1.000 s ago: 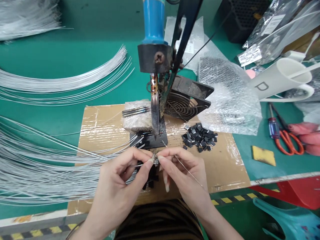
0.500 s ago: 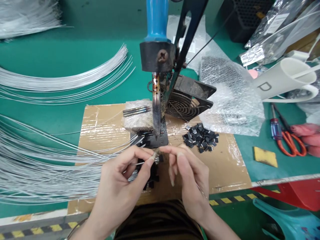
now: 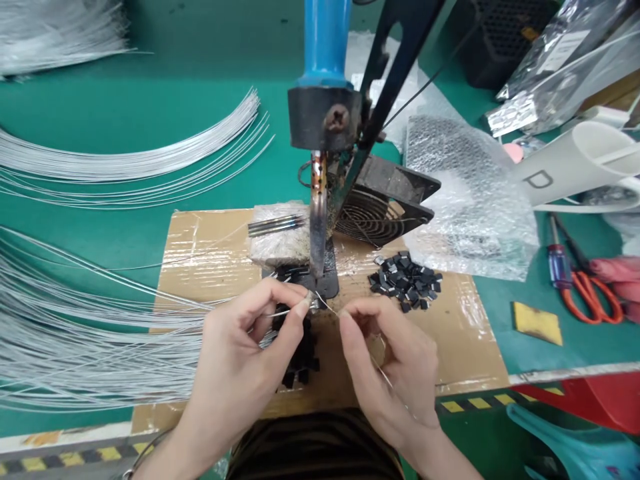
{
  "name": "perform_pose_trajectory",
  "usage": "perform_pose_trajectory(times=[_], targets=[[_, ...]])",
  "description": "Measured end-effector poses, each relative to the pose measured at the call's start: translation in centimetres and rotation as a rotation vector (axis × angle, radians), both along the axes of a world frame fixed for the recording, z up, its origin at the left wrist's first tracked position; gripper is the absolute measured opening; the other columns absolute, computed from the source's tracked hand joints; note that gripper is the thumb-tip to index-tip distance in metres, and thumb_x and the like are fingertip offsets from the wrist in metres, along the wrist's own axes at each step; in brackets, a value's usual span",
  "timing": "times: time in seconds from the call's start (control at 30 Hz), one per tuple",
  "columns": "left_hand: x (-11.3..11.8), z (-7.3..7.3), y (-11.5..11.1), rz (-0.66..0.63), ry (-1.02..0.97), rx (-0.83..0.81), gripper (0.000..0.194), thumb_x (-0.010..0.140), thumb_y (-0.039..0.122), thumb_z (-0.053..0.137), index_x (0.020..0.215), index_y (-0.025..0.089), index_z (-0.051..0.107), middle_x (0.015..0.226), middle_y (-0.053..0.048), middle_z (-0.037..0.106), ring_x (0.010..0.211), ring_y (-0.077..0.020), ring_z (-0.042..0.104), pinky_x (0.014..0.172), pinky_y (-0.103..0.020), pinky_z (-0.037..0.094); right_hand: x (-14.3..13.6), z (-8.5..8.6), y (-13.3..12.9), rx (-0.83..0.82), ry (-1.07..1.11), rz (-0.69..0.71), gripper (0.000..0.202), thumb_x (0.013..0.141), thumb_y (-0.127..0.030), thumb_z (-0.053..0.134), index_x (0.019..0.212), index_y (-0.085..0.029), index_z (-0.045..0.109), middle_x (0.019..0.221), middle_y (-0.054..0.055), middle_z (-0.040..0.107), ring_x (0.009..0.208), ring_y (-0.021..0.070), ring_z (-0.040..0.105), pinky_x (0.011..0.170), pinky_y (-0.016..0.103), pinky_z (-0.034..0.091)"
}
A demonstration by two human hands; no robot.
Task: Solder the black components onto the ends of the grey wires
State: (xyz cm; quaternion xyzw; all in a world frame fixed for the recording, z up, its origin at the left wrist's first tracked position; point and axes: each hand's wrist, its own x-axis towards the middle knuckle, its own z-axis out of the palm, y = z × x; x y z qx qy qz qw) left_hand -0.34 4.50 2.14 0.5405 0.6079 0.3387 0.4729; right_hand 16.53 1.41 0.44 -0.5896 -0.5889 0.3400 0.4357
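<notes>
Thumb and index finger of my left hand [image 3: 253, 343] pinch a thin grey wire [image 3: 278, 313] near its end, just below the soldering iron [image 3: 318, 227]. The iron has a blue handle and is fixed tip-down in a black holder. Something small at the wire's end is mostly covered by my fingertips. My right hand [image 3: 393, 360] is closed on a thin strand of solder wire [image 3: 327, 305]. Its free end points up-left toward the iron's tip, and the strand trails through the palm. Small black connectors [image 3: 303, 363] lie under and beside my left hand.
Grey wires [image 3: 100, 347] spread at left, with another bundle [image 3: 150, 163] behind. Loose black connectors [image 3: 406, 280] lie on the cardboard [image 3: 460, 333] at right. A fan [image 3: 380, 207] stands behind the iron. Farther right are a yellow sponge [image 3: 537, 323], scissors [image 3: 593, 300] and a mug [image 3: 575, 167].
My right hand has drawn back to the right and its fingers have closed, so a length of solder wire now shows. My left hand keeps its pinch. The view has shifted slightly.
</notes>
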Motion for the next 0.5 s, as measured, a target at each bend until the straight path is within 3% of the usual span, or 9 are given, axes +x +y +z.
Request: perform_pose_trajectory(times=[0.1,0.2,0.3,0.5], targets=[[0.1,0.1,0.3,0.005,0.018,-0.009,0.01,0.094,0.024,0.068,0.084,0.022,0.07,0.092,-0.001,0.078,0.078,-0.0141,0.07,0.065,-0.022,0.051,-0.1,0.0,0.6,0.044,0.009,-0.043,0.013,0.095,-0.013,0.068,0.088,-0.024,0.064,0.083,-0.001,0.066,0.071,0.0127,0.064,0.065,0.024,0.055],[0.2,0.2,0.5,0.01,0.021,-0.001,0.012,0.094,0.024,0.068,0.082,0.022,0.07,0.092,-0.001,0.078,0.077,-0.0143,0.071,0.063,-0.022,0.051,0.2,0.4,1.1,0.0,0.136,-0.045,0.015,0.094,-0.013,0.068,0.085,-0.023,0.064,0.104,0.006,0.072,0.099,0.0203,0.071,0.089,0.034,0.059],[0.3,0.2,0.8,0.011,0.024,0.016,0.011,0.093,0.023,0.068,0.082,0.022,0.07,0.089,0.0,0.077,0.076,-0.0143,0.071,0.062,-0.021,0.05,0.5,0.8,1.4,-0.1,0.297,0.008,0.019,0.096,-0.015,0.067,0.08,-0.024,0.061,0.12,0.008,0.074,0.117,0.0254,0.071,0.106,0.045,0.055],[0.5,0.5,1.4,0.008,0.007,0.051,0.01,0.091,0.019,0.068,0.082,0.022,0.071,0.08,0.001,0.075,0.065,-0.0112,0.063,0.055,-0.02,0.045,0.1,1.1,1.7,-0.207,0.482,-0.002,0.022,0.095,-0.016,0.068,0.076,-0.024,0.06,0.119,0.007,0.079,0.116,0.0258,0.074,0.105,0.044,0.057]])
